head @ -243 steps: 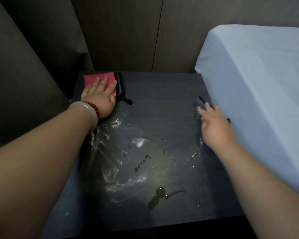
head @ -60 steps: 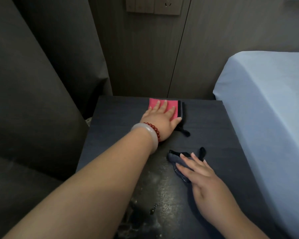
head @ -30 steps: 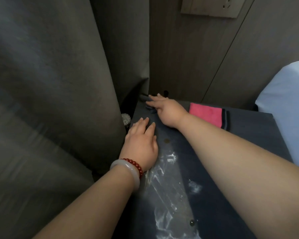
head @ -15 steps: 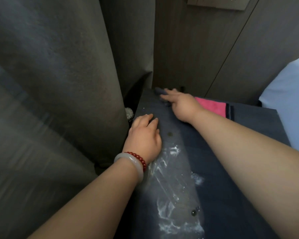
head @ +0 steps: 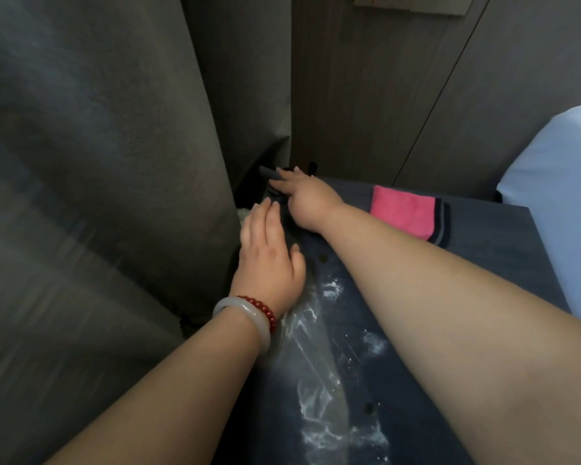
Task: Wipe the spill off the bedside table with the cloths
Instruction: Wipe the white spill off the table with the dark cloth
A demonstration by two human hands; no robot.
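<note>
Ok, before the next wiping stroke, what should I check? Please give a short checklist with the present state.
1. Dark cloth under the right hand: ok, straight fingers press it at the far left corner.
2. Left hand placed safely: ok, flat at the left edge of the table.
3. Spill removed: not ok, white smears and dark drops remain.
4. Pink cloth available: ok, lying free at the back.
5. Dark cloth dry enough: cannot tell.
</note>
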